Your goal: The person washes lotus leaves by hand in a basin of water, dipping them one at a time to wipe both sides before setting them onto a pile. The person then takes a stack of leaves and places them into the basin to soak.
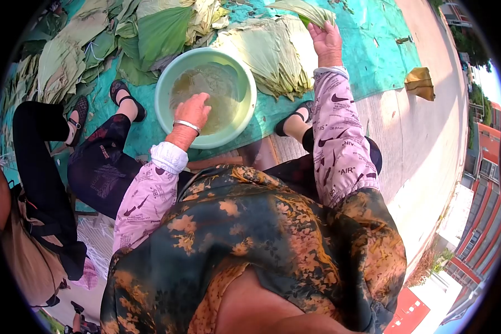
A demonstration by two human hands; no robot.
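Person seated, both hands in view. Main container: a round, light-green plastic basin (247,103) on a teal plastic tarp (367,33), just in front of the person, between the feet. In it: cloudy, brownish water (222,83), shallow, pale basin wall showing all around above the waterline.

The left hand (193,110), silver bracelet (187,126) on the wrist, is over the basin, inside the rim as seen from above. Its fingers are bent and point down toward the water; can't tell if they grasp anything or touch the water.

The right hand (325,40) is well apart from the basin, up and to the right, fingers closed around the end of a long, pale-green, folded leaf (301,9). That leaf is off to the right of the basin, above the far end of a fanned stack of pale-green, pleated leaves (278,53).

Stack lies on the tarp just beside the basin's right side; contact with the rim unclear. Beyond the basin, to the left: a broad, darker green leaf (162,34) among more leaves, plus a heap of dull, pale-green, wrinkled leaves (61,67) farther left. Brown, stiff folded piece (420,83) at the tarp's right edge. Second person's black-trousered leg (36,139) at far left.
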